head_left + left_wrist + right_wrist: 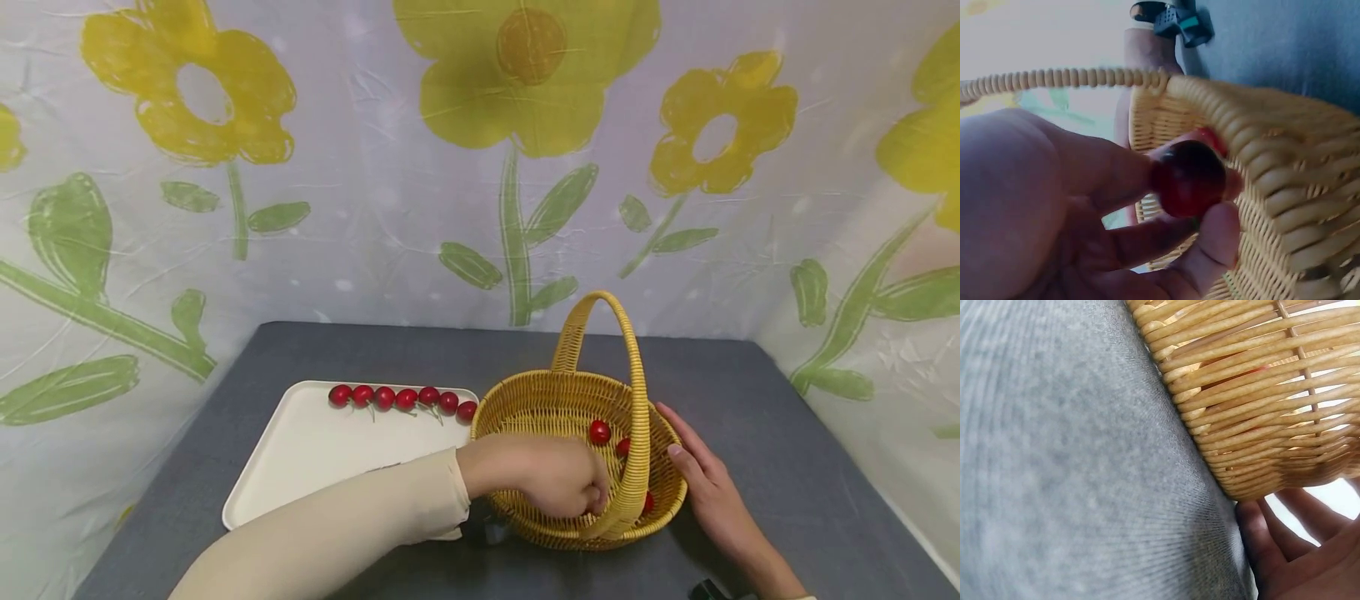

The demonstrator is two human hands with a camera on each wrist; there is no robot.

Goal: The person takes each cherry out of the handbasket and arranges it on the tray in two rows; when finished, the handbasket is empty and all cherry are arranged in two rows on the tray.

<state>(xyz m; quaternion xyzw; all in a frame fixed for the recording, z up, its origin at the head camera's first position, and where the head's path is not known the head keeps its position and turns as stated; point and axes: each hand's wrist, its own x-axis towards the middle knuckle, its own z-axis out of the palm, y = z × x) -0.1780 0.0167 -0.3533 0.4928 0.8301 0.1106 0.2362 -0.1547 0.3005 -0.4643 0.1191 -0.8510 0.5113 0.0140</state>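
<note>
My left hand (564, 479) reaches into the yellow wicker basket (517, 390). Its thumb and fingers pinch a dark red cherry (1190, 179), close by the woven wall in the left wrist view; in the head view the hand hides this fruit. Further right in the basket lie other cherries (599, 432), partly covered by the arched handle (637, 417). Against the basket's right outer side rests my right hand (712, 493), its fingers (1260, 534) fairly straight along the wicker.
Left of the basket, a white tray (300, 467) bears a row of several cherries (384, 398) with stems along its far edge. A dark grey cloth (420, 346) covers the table. Behind it hangs a flower-printed curtain (337, 250). My left sleeve crosses the tray's near side.
</note>
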